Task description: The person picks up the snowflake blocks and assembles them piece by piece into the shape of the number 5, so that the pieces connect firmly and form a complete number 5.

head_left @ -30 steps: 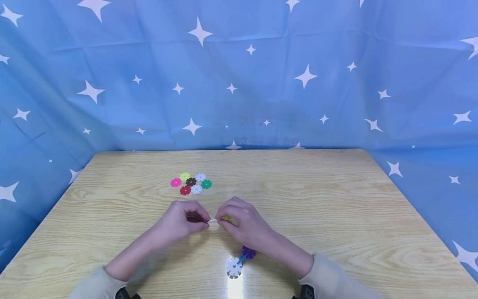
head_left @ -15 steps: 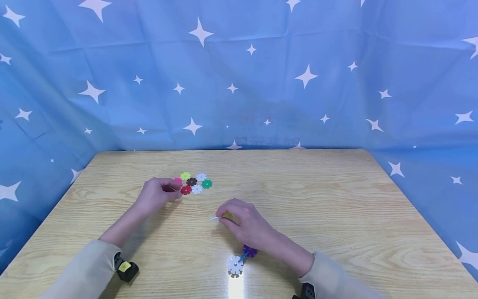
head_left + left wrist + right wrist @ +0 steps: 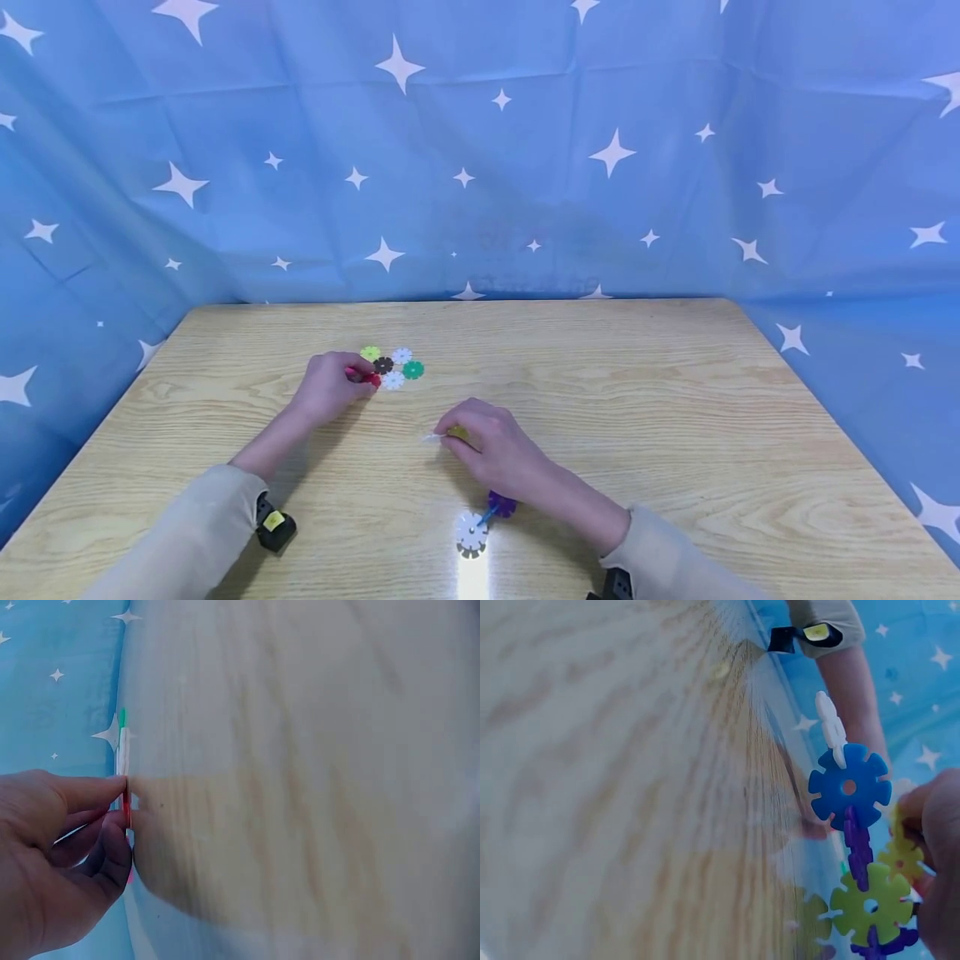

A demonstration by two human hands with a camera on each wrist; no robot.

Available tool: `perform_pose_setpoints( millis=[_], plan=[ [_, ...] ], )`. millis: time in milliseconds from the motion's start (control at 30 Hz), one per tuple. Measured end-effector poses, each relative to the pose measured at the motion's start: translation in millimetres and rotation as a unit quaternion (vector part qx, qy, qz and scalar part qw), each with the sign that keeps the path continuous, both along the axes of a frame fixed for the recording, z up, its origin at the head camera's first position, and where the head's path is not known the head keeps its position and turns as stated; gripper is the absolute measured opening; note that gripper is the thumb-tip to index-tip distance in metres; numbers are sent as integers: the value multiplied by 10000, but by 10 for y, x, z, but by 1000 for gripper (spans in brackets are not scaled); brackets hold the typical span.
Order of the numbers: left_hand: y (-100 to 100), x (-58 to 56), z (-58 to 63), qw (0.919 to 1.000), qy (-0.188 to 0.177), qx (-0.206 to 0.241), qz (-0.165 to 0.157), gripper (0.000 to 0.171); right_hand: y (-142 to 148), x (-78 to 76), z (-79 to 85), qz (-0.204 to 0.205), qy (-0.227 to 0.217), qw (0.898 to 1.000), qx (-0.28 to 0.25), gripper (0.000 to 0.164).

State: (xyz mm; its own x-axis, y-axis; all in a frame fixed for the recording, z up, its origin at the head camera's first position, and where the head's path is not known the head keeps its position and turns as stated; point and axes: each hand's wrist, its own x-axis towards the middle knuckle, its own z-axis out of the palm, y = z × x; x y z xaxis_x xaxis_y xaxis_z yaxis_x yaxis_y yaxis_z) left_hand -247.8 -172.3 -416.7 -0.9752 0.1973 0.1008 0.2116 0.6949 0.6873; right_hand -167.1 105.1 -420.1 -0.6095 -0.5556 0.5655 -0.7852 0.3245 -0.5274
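My left hand point(image 3: 330, 387) reaches to the cluster of notched plastic discs and pinches the red disc point(image 3: 376, 381) between thumb and forefinger; in the left wrist view the red disc point(image 3: 127, 799) shows edge-on at the fingertips. My right hand point(image 3: 491, 442) pinches a yellow disc point(image 3: 458, 433), with a thin white disc point(image 3: 431, 437) sticking out leftward. A linked chain appears in the right wrist view: white disc point(image 3: 829, 720), blue disc point(image 3: 832, 787), purple disc point(image 3: 860, 851) and yellow-green disc point(image 3: 851, 907). Part of the chain lies hidden behind the right hand.
Beside the left hand lie loose discs: lime point(image 3: 370, 353), black point(image 3: 383, 366), green point(image 3: 413, 370) and two white ones, the nearer white disc point(image 3: 393, 381) beside the red. The wooden table point(image 3: 637, 400) ends at a blue star-patterned cloth point(image 3: 525, 200).
The left hand has left the white disc by the right hand, moved up and left to the cluster, then shifted slightly right onto the red disc. The right hand has stayed nearly still.
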Motion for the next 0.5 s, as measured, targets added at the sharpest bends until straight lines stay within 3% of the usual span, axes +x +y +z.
perform_pose_setpoints(
  millis=[233, 500],
  plan=[
    [-45, 69, 9, 9992, -311, 124, -196, 24, 3, -9, -3, -104, 106, 9999, -45, 17],
    [-91, 272, 19, 9974, 16, 68, -722, 12, 6, 7, 1, -218, 64, 9997, -19, 16]
  ],
)
